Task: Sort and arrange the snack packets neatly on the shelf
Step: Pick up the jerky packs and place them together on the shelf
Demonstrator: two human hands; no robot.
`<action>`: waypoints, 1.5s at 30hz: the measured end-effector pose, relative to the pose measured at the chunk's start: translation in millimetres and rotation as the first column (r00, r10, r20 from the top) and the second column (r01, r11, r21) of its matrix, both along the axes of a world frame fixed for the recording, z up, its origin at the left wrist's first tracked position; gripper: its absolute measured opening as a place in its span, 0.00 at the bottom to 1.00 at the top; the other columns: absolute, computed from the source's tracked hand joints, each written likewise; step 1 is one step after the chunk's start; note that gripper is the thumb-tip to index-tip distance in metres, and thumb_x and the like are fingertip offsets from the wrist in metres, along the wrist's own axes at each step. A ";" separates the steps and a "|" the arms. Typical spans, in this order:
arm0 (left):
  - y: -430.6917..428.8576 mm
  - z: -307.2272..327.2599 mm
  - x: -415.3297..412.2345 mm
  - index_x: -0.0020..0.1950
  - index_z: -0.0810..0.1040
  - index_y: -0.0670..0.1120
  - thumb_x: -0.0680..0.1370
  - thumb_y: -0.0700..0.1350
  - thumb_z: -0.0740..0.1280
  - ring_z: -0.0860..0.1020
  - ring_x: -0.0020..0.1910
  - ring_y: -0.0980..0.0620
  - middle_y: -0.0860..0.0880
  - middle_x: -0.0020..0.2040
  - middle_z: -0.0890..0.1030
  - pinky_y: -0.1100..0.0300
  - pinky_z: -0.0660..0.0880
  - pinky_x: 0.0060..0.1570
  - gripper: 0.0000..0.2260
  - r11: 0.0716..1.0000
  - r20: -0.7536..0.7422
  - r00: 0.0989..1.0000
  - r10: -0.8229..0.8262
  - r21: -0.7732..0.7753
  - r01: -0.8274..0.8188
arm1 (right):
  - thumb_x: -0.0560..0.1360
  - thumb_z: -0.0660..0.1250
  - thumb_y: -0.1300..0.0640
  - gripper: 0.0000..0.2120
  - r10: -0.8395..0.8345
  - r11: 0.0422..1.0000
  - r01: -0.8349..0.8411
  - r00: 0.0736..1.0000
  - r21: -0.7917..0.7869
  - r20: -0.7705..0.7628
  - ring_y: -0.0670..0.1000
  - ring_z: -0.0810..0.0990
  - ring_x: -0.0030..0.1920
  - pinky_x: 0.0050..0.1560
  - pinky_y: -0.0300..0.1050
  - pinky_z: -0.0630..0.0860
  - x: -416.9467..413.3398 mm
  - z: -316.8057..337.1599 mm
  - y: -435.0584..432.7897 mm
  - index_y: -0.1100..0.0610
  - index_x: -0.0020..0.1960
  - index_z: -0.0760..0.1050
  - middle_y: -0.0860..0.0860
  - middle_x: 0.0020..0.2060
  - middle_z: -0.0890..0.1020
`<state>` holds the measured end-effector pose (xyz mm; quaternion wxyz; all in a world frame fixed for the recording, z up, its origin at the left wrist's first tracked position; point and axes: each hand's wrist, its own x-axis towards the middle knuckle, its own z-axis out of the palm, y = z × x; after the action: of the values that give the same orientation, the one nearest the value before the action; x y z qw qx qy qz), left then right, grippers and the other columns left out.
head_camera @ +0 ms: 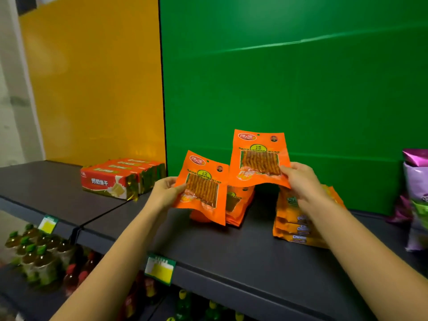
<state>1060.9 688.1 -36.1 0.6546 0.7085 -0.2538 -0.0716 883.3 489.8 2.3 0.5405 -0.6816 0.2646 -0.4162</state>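
Observation:
My left hand (163, 189) pinches the left edge of an orange snack packet (203, 188) with a clear window, held upright above the dark shelf (220, 249). My right hand (298, 179) pinches the lower right corner of a second, matching orange packet (258, 158), held higher in front of the green back panel. Behind and below the two packets lies a small pile of the same orange packets (238, 205). Under my right wrist lies a stack of yellow-orange packets (296, 225).
Red biscuit packs (115, 179) sit at the back left by the yellow panel. Purple bags (416, 188) stand at the right edge. Price tags (159, 268) hang on the shelf's front lip. Bottles (39, 253) fill the lower shelf.

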 end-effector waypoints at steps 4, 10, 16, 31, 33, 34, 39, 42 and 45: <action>-39.8 -9.5 25.8 0.55 0.77 0.39 0.76 0.37 0.64 0.80 0.30 0.54 0.44 0.40 0.81 0.61 0.77 0.34 0.08 0.995 -0.017 1.000 -0.027 0.095 0.028 | 0.76 0.61 0.63 0.13 0.022 0.998 -0.028 0.994 -0.047 -0.110 0.49 0.68 0.30 0.38 0.45 0.67 34.6 -5.1 -8.9 0.56 0.33 0.71 0.52 0.29 0.73; -62.9 -29.1 42.5 0.50 0.83 0.42 0.72 0.43 0.68 0.80 0.52 0.46 0.41 0.51 0.84 0.56 0.73 0.49 0.09 0.935 0.186 0.983 -0.005 0.349 -0.061 | 0.71 0.62 0.64 0.13 -0.012 0.997 -0.004 0.976 -0.074 -0.220 0.54 0.71 0.33 0.38 0.46 0.66 75.9 -26.9 -4.1 0.57 0.29 0.72 0.56 0.30 0.76; -63.7 -43.9 57.8 0.50 0.82 0.42 0.74 0.39 0.65 0.80 0.45 0.46 0.40 0.44 0.83 0.59 0.76 0.45 0.08 0.953 -0.049 0.986 -0.157 0.253 0.164 | 0.70 0.62 0.58 0.14 -0.124 0.989 0.068 0.868 -0.133 -0.481 0.59 0.79 0.50 0.46 0.47 0.73 103.9 -61.9 5.6 0.63 0.51 0.77 0.62 0.50 0.82; -64.0 -45.5 58.7 0.60 0.74 0.40 0.77 0.37 0.61 0.79 0.41 0.48 0.41 0.49 0.81 0.57 0.77 0.44 0.12 0.863 -0.275 0.840 -0.467 0.066 0.501 | 0.76 0.57 0.51 0.19 0.012 0.993 0.028 0.942 0.115 -0.335 0.58 0.77 0.60 0.64 0.56 0.72 104.6 -89.9 40.1 0.50 0.67 0.68 0.56 0.61 0.78; -64.0 -47.3 54.5 0.61 0.72 0.41 0.77 0.37 0.61 0.80 0.42 0.48 0.43 0.48 0.81 0.58 0.77 0.44 0.13 0.854 -0.267 0.834 -0.483 0.068 0.516 | 0.76 0.57 0.52 0.19 0.024 0.986 0.027 0.954 0.164 -0.300 0.58 0.78 0.58 0.61 0.56 0.75 101.6 -88.3 43.9 0.50 0.67 0.67 0.56 0.60 0.79; -64.0 -47.6 51.4 0.62 0.71 0.42 0.78 0.38 0.61 0.79 0.43 0.49 0.44 0.49 0.81 0.58 0.77 0.44 0.13 0.848 -0.251 0.833 -0.494 0.073 0.525 | 0.77 0.58 0.53 0.18 0.034 0.983 0.019 0.959 0.183 -0.280 0.58 0.79 0.56 0.60 0.55 0.76 100.2 -88.6 43.0 0.51 0.67 0.67 0.56 0.58 0.80; -64.6 -48.9 45.7 0.64 0.71 0.43 0.77 0.39 0.62 0.79 0.50 0.46 0.42 0.57 0.80 0.53 0.74 0.57 0.15 0.860 -0.166 0.870 -0.465 0.148 0.488 | 0.78 0.57 0.54 0.21 0.025 0.988 0.022 0.955 0.154 -0.296 0.57 0.78 0.58 0.61 0.54 0.75 95.4 -85.7 43.9 0.52 0.70 0.64 0.57 0.61 0.78; -63.1 -46.6 41.9 0.63 0.72 0.41 0.76 0.39 0.63 0.78 0.47 0.47 0.41 0.59 0.80 0.55 0.74 0.51 0.15 0.881 -0.149 0.890 -0.431 0.142 0.451 | 0.78 0.57 0.53 0.19 -0.017 0.992 0.056 0.950 0.116 -0.312 0.57 0.76 0.61 0.64 0.54 0.72 90.0 -81.3 48.3 0.54 0.68 0.67 0.56 0.63 0.77; -59.7 -42.4 39.3 0.66 0.71 0.39 0.76 0.43 0.64 0.75 0.58 0.45 0.43 0.63 0.77 0.57 0.69 0.58 0.19 0.961 0.061 0.974 -0.217 0.191 0.202 | 0.79 0.58 0.57 0.19 -0.077 0.996 0.086 0.963 0.024 -0.260 0.55 0.73 0.64 0.65 0.46 0.68 67.8 -67.2 61.8 0.59 0.69 0.66 0.52 0.63 0.74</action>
<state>1100.2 628.5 -78.5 0.5644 0.7371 -0.3463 -0.1348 951.1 551.6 -64.9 0.4955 -0.7092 0.3679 -0.3410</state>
